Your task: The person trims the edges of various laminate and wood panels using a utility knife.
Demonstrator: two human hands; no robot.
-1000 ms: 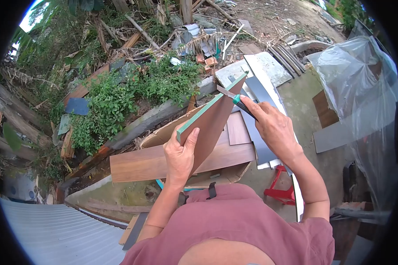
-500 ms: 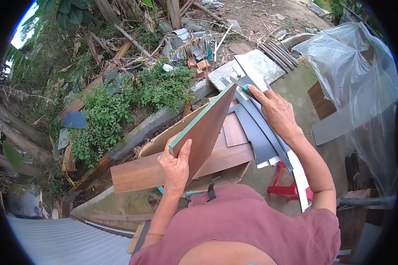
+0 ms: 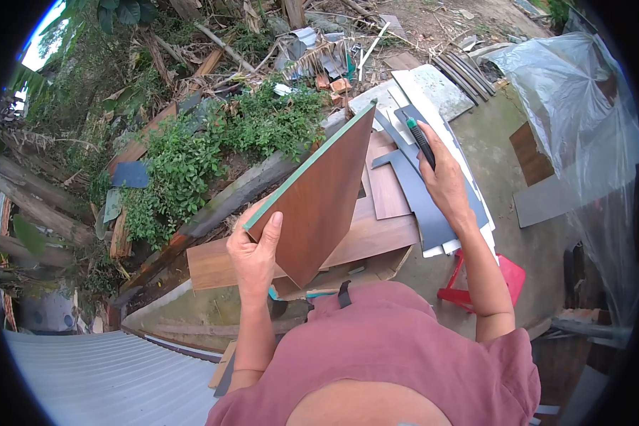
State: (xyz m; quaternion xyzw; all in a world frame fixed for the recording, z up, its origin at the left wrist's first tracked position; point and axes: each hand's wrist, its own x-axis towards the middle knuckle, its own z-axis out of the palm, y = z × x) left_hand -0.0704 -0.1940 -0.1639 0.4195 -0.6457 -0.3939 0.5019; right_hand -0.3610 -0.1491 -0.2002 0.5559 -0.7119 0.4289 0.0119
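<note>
My left hand [image 3: 253, 248] grips the near end of a brown wood-faced board [image 3: 318, 202], thumb on its brown face and fingers behind it. The board is tilted up, and its pale green edge runs away from me toward the upper right. In my right hand [image 3: 445, 183] is a utility knife [image 3: 421, 140] with a black ribbed handle and a green front part. The knife points up and away, to the right of the board's far end and apart from it. Its blade is hard to make out. Grey panel pieces [image 3: 433, 216] lie below the right hand.
Wood-look planks [image 3: 397, 233] lie under the held board, partly over an open cardboard box [image 3: 383, 266]. A red plastic stool [image 3: 508, 275] stands at the right. Clear plastic sheeting [image 3: 575, 106] hangs farther right. Green plants [image 3: 184, 163] grow beyond a low concrete curb [image 3: 252, 188].
The knife has come away from the board's far end and turned more upright. The board's brown face has turned more toward me, and my left hand has shifted left.
</note>
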